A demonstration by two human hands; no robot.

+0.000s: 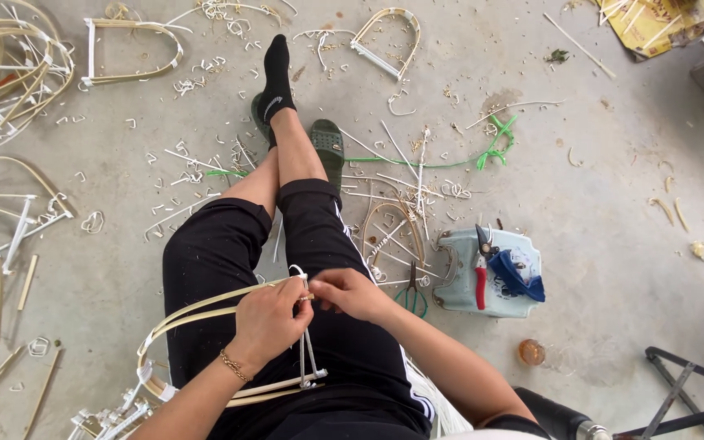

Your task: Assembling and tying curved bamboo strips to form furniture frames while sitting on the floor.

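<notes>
A person is sitting low over a concrete floor (613, 244), legs crossed at the ankles, working a bent bamboo frame (205, 314) that is lying across the lap. The left hand (269, 319) is closing around the frame's upper end, fingers curled tight on the strips, while the right hand (350, 292) is pinching in beside it, fingertips meeting at a white binding strip (298, 273) that is looping up at the joint. Both hands are nearly touching, neither open.

Just right of the knee, a pale blue stool (458, 285) is carrying red-handled pruning shears (481, 277) and a blue cloth (519, 277); green-handled scissors (411, 297) are lying on the floor against it. Finished frames (10, 73) are piling up at the far left, and offcuts are littering the ground around the dark sandals (327, 147).

The risks, as they appear from here: the bent bamboo is looking sprung, so a slackening of the left hand's hold could let the strips flick apart and undo the wrap. The binding strip is thin and could snap or slip if pulled unevenly. Splintered strip edges are running close to bare fingers, and the scissors' blades are resting near the right forearm's path.
</notes>
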